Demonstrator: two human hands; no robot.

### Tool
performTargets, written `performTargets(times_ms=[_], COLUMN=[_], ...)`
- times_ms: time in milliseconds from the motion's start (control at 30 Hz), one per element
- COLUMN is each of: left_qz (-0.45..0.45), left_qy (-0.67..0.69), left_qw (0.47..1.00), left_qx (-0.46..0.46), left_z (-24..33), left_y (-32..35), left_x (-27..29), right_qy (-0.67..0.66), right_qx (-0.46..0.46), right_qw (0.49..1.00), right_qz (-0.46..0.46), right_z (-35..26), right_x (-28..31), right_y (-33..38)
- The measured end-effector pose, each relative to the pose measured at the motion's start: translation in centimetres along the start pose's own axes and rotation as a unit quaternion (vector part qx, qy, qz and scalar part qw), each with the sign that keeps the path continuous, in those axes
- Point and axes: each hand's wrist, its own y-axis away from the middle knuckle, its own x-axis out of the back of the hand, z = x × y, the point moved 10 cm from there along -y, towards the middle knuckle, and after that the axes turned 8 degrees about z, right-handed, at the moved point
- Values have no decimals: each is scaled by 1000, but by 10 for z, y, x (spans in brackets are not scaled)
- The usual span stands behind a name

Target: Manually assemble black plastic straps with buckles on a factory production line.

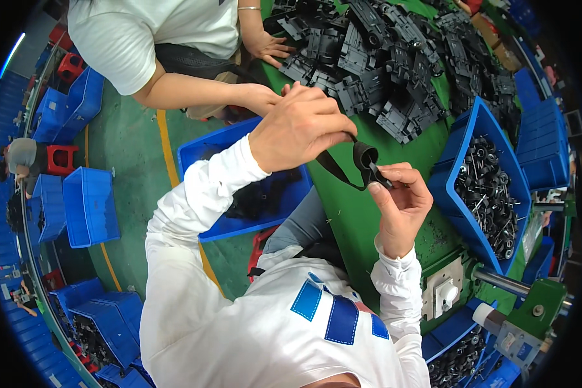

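Note:
A black strap point(338, 171) hangs in a loop between my two hands, with a curled, ring-like part point(366, 155) at its right. My left hand point(301, 129) is closed, and its fingertips grip the strap's upper end. Lower and to the right, my right hand point(404, 204) pinches the strap's other end between thumb and fingers. Both hands are raised over the edge of the green table point(349, 220). Part of the strap is hidden behind my left fingers. Just behind my left hand is a co-worker's hand point(260, 98), partly covered by mine.
Black plastic chassis parts point(394, 71) are heaped across the far table. A blue bin point(478, 187) of small wheels and metal axles stands at the right, beside a green machine point(537, 310). Another blue bin point(207, 145) sits below the table's left edge. A co-worker point(200, 32) leans in at the upper left.

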Motion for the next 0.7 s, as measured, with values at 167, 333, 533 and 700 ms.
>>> performTargets(times_ms=[167,333,533,700], left_qz=[13,-28,-75,-108], left_qy=[-42,-83,-73,-38], left_qw=[999,995,990,991], left_qx=[-28,-53,-89,-67], left_z=[-13,-16,-17,-25], left_y=[-19,-28,-24,-13], left_x=[2,0,7,14], right_qy=[33,42,29,8], right_qx=[19,10,-33,-53], right_qw=[999,998,996,996], right_qz=[36,55,73,76], right_z=[-8,-6,-2,-4], right_x=[12,18,25,29], right_y=[-1,-1,-4,0])
